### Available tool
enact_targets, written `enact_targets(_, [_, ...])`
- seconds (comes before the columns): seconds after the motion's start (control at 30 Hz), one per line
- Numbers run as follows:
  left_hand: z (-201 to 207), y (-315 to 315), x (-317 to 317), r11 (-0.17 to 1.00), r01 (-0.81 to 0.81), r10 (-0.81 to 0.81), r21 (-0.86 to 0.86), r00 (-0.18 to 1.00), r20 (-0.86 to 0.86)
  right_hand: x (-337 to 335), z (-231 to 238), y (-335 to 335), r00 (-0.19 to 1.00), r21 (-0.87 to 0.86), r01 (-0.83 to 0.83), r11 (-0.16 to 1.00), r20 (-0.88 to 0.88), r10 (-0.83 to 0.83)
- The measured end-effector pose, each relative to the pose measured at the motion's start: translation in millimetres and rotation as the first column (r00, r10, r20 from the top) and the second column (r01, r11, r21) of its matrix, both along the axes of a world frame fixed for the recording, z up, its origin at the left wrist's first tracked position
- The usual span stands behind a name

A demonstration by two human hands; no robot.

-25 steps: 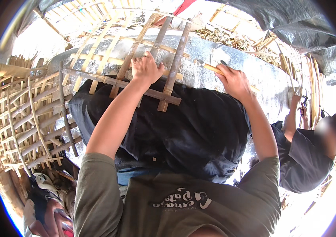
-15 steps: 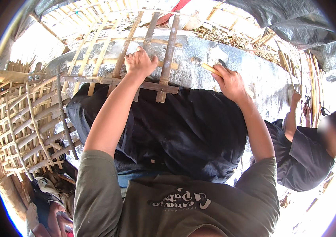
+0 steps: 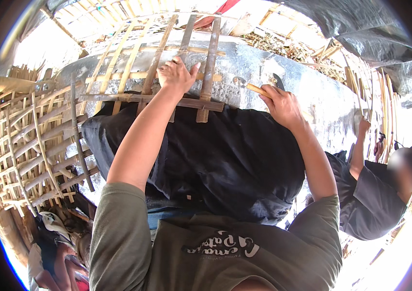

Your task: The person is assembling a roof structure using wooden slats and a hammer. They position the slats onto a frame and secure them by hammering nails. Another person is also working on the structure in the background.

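Note:
A lattice of flat bamboo slats [image 3: 208,72] lies in front of me, its near crosspiece [image 3: 186,102] over the dark cloth on my lap. My left hand [image 3: 176,76] rests over the middle slats, thumb spread away from the fingers; part of the fingertips is hidden. Right of the lattice, my right hand [image 3: 282,107] is wrapped round the pale wooden handle of a hammer [image 3: 257,89]. The hammer's head points left toward the lattice and blends into the shiny ground. A dark blade-like piece [image 3: 278,81] shows just beyond that hand; whether it is held I cannot tell.
Dark cloth [image 3: 225,160] covers my lap. Grey sheeting [image 3: 322,97] spreads under the lattice. Finished-looking woven bamboo panels [image 3: 36,140] stand at left. Another person [image 3: 375,194] sits close on the right, arm raised near upright bamboo strips [image 3: 388,106]. Dry scraps [image 3: 283,46] lie at the back.
My left hand has shifted slightly right and down over the slats, its thumb spread wider. The lattice has moved slightly right. My right hand and the hammer have come slightly nearer to me.

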State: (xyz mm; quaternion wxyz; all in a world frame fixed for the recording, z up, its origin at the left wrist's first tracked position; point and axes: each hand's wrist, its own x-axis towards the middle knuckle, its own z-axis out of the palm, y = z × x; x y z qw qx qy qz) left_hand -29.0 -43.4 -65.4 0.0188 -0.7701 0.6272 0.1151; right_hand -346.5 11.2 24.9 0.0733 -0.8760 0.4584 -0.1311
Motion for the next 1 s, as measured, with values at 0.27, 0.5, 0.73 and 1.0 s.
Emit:
enact_targets(0.27, [13, 4, -2, 0.998, 0.009, -0.011, 0.065, 1.0, 0.02, 9, -2, -8, 0.992, -0.061, -0.098, 0.993, -0.079, 0.093])
enact_targets(0.5, [9, 5, -3, 1.0, 0.024, -0.023, -0.017, 0.994, 0.104, 33, -2, -28, 0.947, -0.154, -0.243, 0.958, -0.253, 0.2])
enact_targets(0.73, [3, 6, -1, 0.989, 0.071, -0.057, -0.126, 0.992, 0.112, 33, -23, -51, 0.808, -0.281, -0.514, 0.81, -0.475, 0.348])
enact_targets(1.0, [12, 10, -3, 0.998, 0.049, -0.045, -0.028, 0.993, 0.108, 27, -38, -73, 0.788, -0.476, -0.616, 0.628, -0.395, 0.473])
